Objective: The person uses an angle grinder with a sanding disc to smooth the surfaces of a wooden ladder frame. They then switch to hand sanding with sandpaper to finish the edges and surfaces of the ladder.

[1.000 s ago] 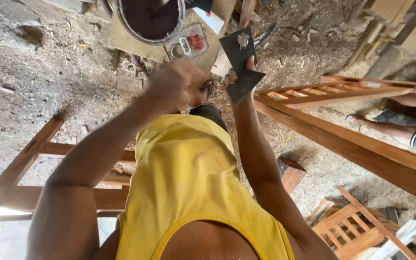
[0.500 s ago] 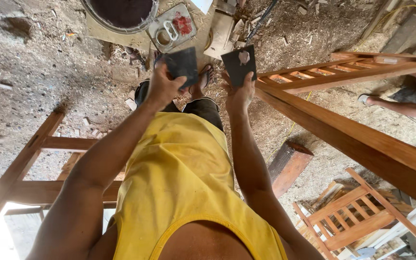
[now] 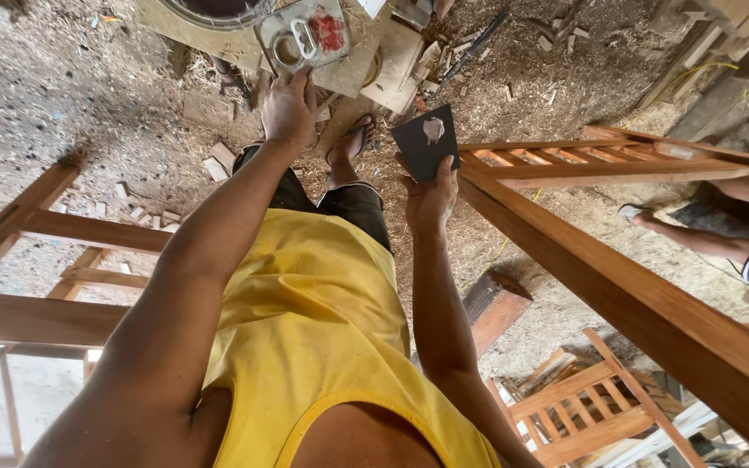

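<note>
We are pinching a thin, dark square sheet of sandpaper (image 3: 426, 141), likely light and floppy, by its lower edge in our right hand (image 3: 431, 198) beside the sloping reddish wooden frame (image 3: 600, 277), while our left hand (image 3: 289, 108) is reaching out, its grip loosely open.

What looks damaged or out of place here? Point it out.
The dark square sheet in the right hand has a pale worn patch near its middle. Wood offcuts and shavings litter the ground beneath the left hand, which reaches toward a flat metal can with a red smear. Nothing looks spilled.
</note>
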